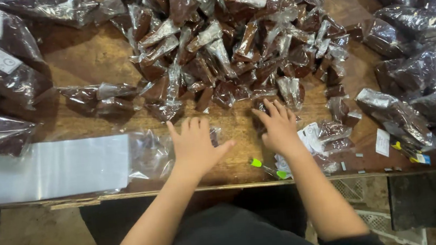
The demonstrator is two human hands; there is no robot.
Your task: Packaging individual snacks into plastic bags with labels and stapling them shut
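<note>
Two bare hands rest palm-down on a worn wooden counter. The left hand lies flat, its grip apart with fingers spread, touching the edge of a clear empty plastic bag. The right hand is also open, fingertips reaching the near edge of a heap of small wrapped dark-brown packets; it possibly touches one. Paper labels lie just beside it. Larger filled bags sit to the right.

Head view, steeply down, perhaps arm's-length
</note>
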